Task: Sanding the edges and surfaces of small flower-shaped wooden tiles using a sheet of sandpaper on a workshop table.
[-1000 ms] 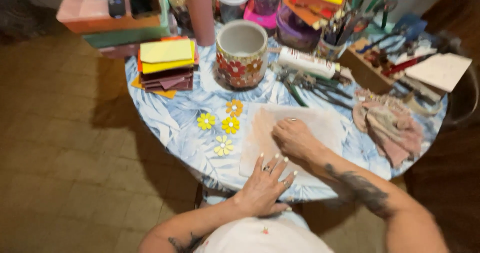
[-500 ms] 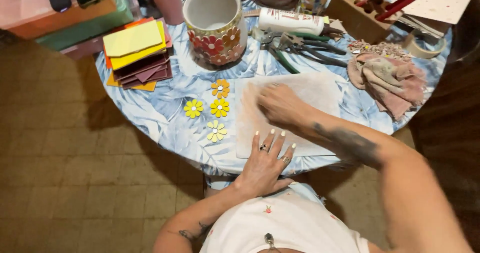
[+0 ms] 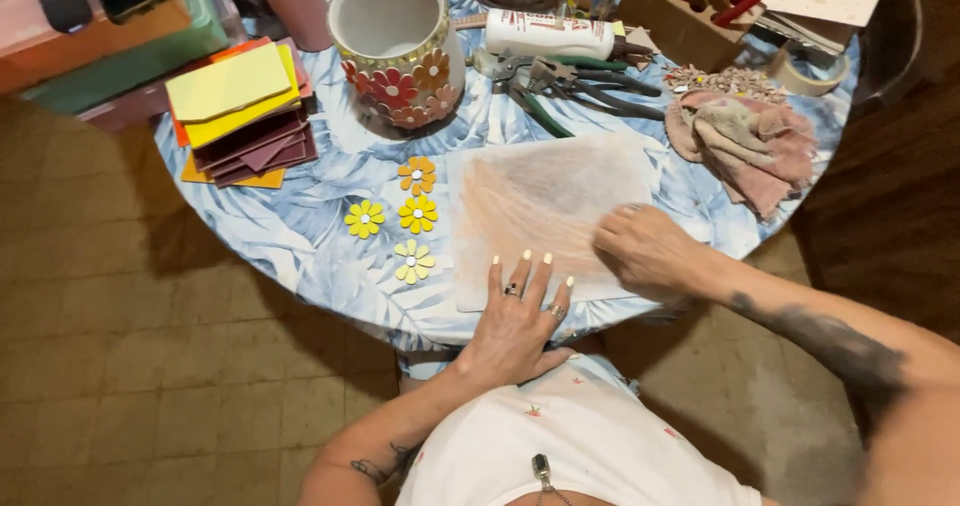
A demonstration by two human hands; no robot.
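In the head view, a pale square sheet smeared with pinkish dust (image 3: 545, 206) lies at centre frame on the round blue leaf-patterned table (image 3: 300, 226). The left hand (image 3: 515, 321) presses flat, fingers spread, on its lower edge; the right hand (image 3: 645, 251), loosely curled and grasping nothing visible, rests on its right edge. Four small yellow and orange flower pieces (image 3: 405, 221) lie just left.

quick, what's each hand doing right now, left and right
Left hand: open, fingers spread flat on the near edge of the pale sheet.
Right hand: loosely curled, pressing on the sheet's right side; holding anything cannot be told.
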